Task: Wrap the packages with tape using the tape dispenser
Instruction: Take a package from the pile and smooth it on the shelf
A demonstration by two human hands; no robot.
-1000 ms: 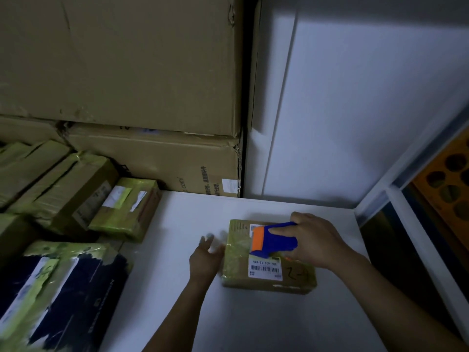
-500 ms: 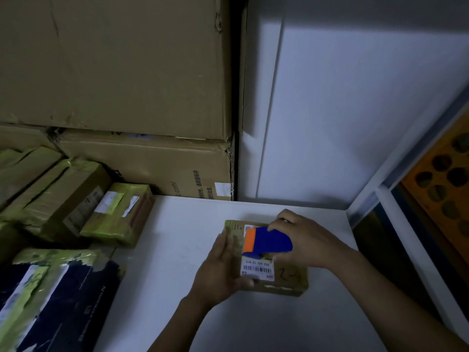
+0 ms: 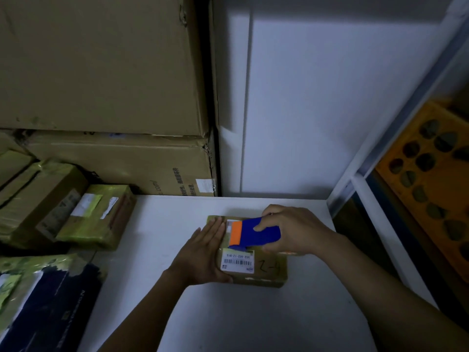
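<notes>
Sitting at the left side of the white table (image 3: 253, 321), some taped packages (image 3: 96, 214) are lying in a pile, and big cardboard boxes (image 3: 101, 72) are standing behind them against the wall. Toward the middle, the left hand (image 3: 203, 252) is lying flat on the left part of the package (image 3: 264, 273). Its fingers are straight and pressed together, and the thumb is reaching along the near edge. The package is lying flat on the table, near the back right corner, with its white barcode label (image 3: 237, 261) facing up. Just right of the left fingers, the tape dispenser (image 3: 256, 233), blue with an orange front, is sitting on top of the package, just beyond the label. The right hand (image 3: 297, 229) is gripping it: the fingers are curling round the blue body, and the forefinger is lying across the top. I cannot tell if tape is sticking to the carton, because the light is weak.

To do this step well, I think the left hand should be pressing down firmly, so that the package is not sliding while the dispenser is being pulled. The dispenser should be travelling in one straight line with even pressure, so that the tape is lying without wrinkles. At the far right, an orange crate (image 3: 431, 179) is standing on a shelf, well apart from the work.
</notes>
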